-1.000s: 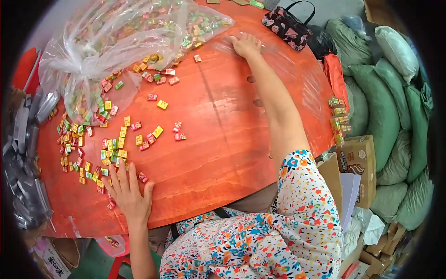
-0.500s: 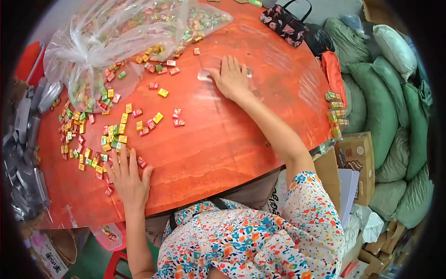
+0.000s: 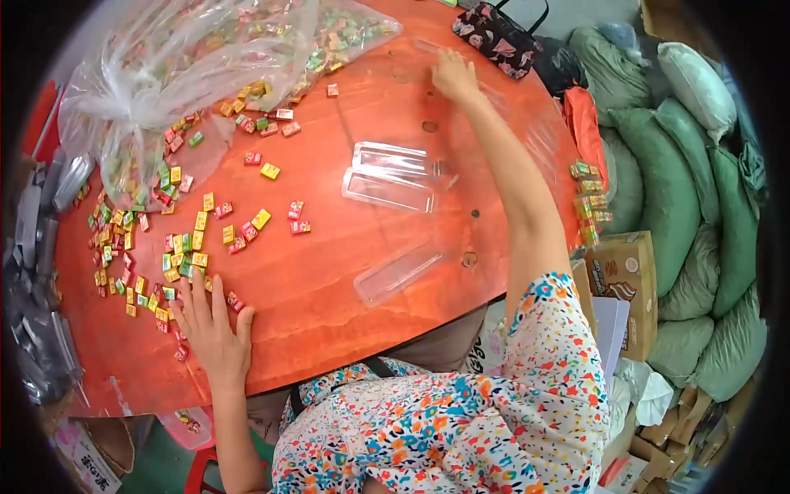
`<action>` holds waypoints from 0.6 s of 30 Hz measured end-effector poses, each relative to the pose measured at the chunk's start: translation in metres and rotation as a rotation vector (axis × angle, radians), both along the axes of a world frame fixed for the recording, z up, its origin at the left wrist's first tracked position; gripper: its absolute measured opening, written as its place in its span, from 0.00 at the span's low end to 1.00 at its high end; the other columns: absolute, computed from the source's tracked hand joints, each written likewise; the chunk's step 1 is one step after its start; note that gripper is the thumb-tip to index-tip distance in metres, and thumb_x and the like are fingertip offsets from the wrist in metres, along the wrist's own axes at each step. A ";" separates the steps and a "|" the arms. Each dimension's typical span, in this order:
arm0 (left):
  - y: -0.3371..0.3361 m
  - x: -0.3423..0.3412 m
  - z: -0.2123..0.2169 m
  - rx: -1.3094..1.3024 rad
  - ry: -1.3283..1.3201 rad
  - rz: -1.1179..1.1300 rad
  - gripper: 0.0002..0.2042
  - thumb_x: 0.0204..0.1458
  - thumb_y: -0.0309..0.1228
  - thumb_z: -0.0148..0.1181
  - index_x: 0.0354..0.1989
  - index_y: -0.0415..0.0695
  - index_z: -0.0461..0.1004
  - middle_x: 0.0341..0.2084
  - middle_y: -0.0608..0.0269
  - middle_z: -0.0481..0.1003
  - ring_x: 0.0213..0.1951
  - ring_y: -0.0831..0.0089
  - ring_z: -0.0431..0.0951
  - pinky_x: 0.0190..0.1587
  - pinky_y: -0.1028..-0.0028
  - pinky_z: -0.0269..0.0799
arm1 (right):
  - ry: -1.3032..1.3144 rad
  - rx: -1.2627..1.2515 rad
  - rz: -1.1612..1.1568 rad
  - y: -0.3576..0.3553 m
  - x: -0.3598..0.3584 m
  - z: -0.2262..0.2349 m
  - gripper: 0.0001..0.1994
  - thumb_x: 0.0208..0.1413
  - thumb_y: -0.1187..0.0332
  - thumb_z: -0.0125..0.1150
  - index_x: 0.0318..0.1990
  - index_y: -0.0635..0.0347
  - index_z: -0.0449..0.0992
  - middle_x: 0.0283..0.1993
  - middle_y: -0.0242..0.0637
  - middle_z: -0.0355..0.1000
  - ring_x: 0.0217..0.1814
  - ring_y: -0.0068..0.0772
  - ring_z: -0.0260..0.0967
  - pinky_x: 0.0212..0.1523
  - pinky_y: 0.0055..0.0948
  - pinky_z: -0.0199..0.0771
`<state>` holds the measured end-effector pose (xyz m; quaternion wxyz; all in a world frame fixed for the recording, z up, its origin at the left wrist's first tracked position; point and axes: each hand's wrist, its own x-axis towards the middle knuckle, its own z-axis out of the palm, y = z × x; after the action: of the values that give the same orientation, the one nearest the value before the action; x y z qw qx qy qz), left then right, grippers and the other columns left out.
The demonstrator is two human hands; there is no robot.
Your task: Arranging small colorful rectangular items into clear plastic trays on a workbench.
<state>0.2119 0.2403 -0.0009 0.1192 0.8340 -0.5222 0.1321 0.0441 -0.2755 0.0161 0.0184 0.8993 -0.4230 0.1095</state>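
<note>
Right hand [image 3: 454, 76] far across table [image 3: 346, 272], grip unreadable (blurred); left hand [image 3: 210, 325] flat, empty.

Green sacks [image 3: 658, 173] (stacked at rt), floral handbag [image 3: 496, 37], cardboard box [image 3: 627, 284]

Three clear, long rectangular plastic trays [image 3: 387, 177] lay flat and empty on the round orange table [image 3: 329, 272], right of small bright scattered wrapped candies [image 3: 177, 247].

Blurred at the far rim of the surface [image 3: 346, 272]: right hand [image 3: 454, 76], fingers indistinct. Cut off at top edge: clear bag [image 3: 206, 58] of wrapped candies.
</note>
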 end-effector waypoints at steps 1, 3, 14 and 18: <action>0.001 0.000 0.000 0.013 0.006 0.004 0.30 0.54 0.47 0.60 0.63 0.44 0.65 0.68 0.53 0.57 0.70 0.51 0.52 0.70 0.45 0.40 | 0.089 -0.063 -0.031 -0.028 0.004 -0.004 0.29 0.65 0.53 0.41 0.68 0.61 0.56 0.73 0.48 0.52 0.76 0.50 0.45 0.69 0.60 0.47; 0.002 -0.001 0.003 0.022 0.014 0.016 0.31 0.54 0.46 0.60 0.63 0.44 0.65 0.68 0.53 0.57 0.70 0.52 0.52 0.70 0.45 0.40 | 0.127 -0.066 -0.052 -0.063 0.016 -0.003 0.27 0.63 0.57 0.42 0.66 0.62 0.59 0.71 0.49 0.56 0.73 0.50 0.50 0.68 0.58 0.51; -0.004 0.002 0.005 0.017 0.046 0.019 0.31 0.53 0.43 0.62 0.65 0.46 0.63 0.68 0.54 0.57 0.70 0.52 0.52 0.70 0.46 0.41 | 0.142 0.014 0.272 -0.008 0.041 0.001 0.16 0.55 0.67 0.45 0.44 0.63 0.76 0.47 0.56 0.73 0.48 0.59 0.72 0.53 0.49 0.71; -0.006 0.001 0.005 0.009 0.036 0.028 0.31 0.54 0.45 0.61 0.64 0.46 0.64 0.68 0.55 0.57 0.70 0.53 0.52 0.70 0.47 0.41 | 0.139 -0.005 0.394 0.071 0.013 0.010 0.14 0.57 0.68 0.47 0.46 0.64 0.76 0.49 0.55 0.73 0.50 0.57 0.71 0.50 0.49 0.72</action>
<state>0.2132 0.2344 0.0044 0.1230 0.8440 -0.5089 0.1165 0.0573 -0.2043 0.0265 0.0280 0.9700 -0.2365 0.0498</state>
